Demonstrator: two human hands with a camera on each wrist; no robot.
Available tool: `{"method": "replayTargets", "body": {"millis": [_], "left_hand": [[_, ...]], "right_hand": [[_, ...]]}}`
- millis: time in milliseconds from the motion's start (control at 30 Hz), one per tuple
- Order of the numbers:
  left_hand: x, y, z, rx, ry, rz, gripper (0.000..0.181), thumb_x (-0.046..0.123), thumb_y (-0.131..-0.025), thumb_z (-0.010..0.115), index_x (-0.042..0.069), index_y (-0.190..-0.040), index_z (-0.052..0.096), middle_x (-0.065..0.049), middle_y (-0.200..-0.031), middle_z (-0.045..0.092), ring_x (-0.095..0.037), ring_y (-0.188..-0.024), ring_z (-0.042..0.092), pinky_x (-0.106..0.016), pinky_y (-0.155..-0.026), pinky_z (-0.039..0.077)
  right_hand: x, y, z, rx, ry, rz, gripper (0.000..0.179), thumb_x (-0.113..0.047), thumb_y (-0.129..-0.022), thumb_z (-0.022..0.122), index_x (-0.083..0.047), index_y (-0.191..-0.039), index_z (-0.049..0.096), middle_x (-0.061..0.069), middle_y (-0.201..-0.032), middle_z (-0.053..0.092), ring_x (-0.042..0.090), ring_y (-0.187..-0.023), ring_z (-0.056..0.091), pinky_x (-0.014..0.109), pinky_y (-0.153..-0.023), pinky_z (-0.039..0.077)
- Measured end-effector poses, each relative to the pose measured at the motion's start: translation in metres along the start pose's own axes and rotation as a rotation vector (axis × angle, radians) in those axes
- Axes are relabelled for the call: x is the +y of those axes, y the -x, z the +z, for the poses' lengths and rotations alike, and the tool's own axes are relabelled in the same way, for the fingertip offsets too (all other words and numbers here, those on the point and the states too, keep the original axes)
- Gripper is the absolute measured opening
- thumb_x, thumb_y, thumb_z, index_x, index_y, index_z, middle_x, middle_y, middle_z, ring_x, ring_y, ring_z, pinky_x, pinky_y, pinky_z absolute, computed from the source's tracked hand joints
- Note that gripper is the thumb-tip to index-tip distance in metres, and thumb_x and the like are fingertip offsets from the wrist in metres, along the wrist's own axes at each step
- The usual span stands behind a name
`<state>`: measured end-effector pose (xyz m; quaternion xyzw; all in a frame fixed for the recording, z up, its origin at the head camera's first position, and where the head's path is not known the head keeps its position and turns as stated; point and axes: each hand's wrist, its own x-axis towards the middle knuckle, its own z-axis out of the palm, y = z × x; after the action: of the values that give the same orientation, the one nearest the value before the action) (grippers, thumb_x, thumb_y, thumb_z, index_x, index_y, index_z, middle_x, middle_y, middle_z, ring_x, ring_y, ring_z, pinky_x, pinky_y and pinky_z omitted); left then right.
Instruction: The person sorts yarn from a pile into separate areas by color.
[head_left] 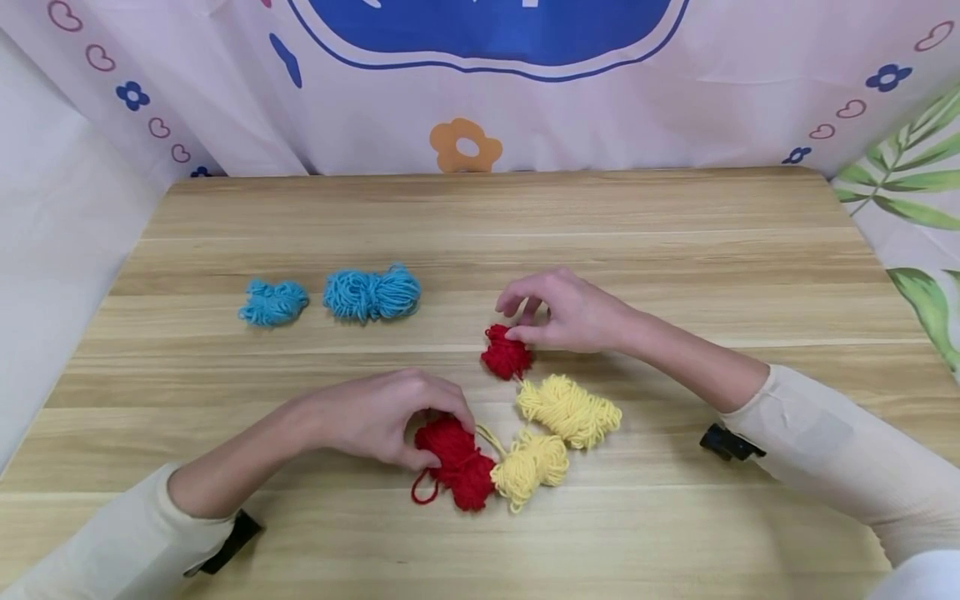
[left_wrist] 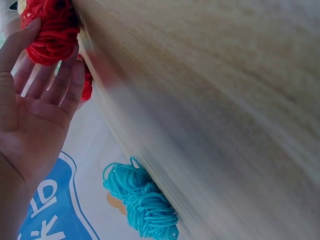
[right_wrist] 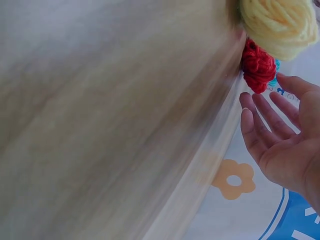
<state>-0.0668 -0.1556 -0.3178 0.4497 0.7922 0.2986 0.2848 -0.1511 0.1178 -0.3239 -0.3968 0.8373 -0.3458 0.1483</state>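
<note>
My left hand (head_left: 382,412) holds the larger red yarn bundle (head_left: 467,477) near the table's front. In the left wrist view the thumb lies across this red yarn (left_wrist: 52,32), the fingers on its other side. Farther back, my right hand (head_left: 573,312) is over the far right side of a smaller red yarn bundle (head_left: 506,354), fingers loosely bent. Its thumb tip is at that yarn; whether they touch I cannot tell. In the right wrist view the spread fingers stand below the small red bundle (right_wrist: 258,67). Two yellow yarn bundles (head_left: 570,412) lie beside the red ones.
Two blue yarn bundles, a small one (head_left: 273,302) and a longer one (head_left: 372,294), lie at the back left of the wooden table (head_left: 675,233). A printed cloth (head_left: 600,117) hangs behind the table's far edge.
</note>
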Motion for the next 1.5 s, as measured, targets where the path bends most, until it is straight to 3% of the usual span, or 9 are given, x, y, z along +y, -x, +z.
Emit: {"method": "replayTargets", "body": {"millis": [200,633,1033,1500], "left_hand": [[0.003,0.002,-0.002,0.003,0.023,-0.040,0.033,0.012,-0.086,0.084,0.019,-0.116,0.073,0.015,-0.110,0.068,-0.005,-0.095,0.060,-0.025,-0.086,0.056],[0.005,0.004,-0.005,0.031,0.052,-0.047,0.033,0.011,-0.086,0.084,0.021,-0.115,0.072,0.016,-0.109,0.068,-0.007,-0.095,0.061,-0.026,-0.085,0.056],[0.004,0.010,-0.011,0.099,0.086,0.027,0.035,0.008,-0.084,0.084,0.019,-0.114,0.072,0.014,-0.110,0.069,-0.008,-0.097,0.062,-0.028,-0.086,0.057],[-0.001,0.011,-0.014,0.162,0.128,0.097,0.035,0.005,-0.086,0.081,0.015,-0.117,0.070,0.009,-0.114,0.070,-0.009,-0.099,0.064,-0.030,-0.087,0.058]], "right_hand": [[0.000,0.002,0.001,-0.003,-0.014,-0.011,0.026,-0.011,-0.089,0.081,-0.004,-0.113,0.073,0.007,-0.107,0.075,0.015,-0.088,0.074,0.032,-0.077,0.061],[0.003,0.007,0.004,-0.009,-0.002,-0.021,0.029,-0.013,-0.087,0.082,-0.005,-0.113,0.074,0.004,-0.109,0.075,0.015,-0.090,0.073,0.034,-0.080,0.060],[0.004,0.008,0.005,-0.012,0.026,-0.040,0.037,-0.015,-0.082,0.087,-0.005,-0.116,0.073,0.004,-0.111,0.075,0.013,-0.088,0.071,0.033,-0.079,0.060],[0.004,0.007,0.008,-0.072,0.039,-0.082,0.046,-0.016,-0.081,0.090,-0.005,-0.122,0.071,0.003,-0.114,0.073,0.014,-0.094,0.068,0.035,-0.086,0.058]]}}
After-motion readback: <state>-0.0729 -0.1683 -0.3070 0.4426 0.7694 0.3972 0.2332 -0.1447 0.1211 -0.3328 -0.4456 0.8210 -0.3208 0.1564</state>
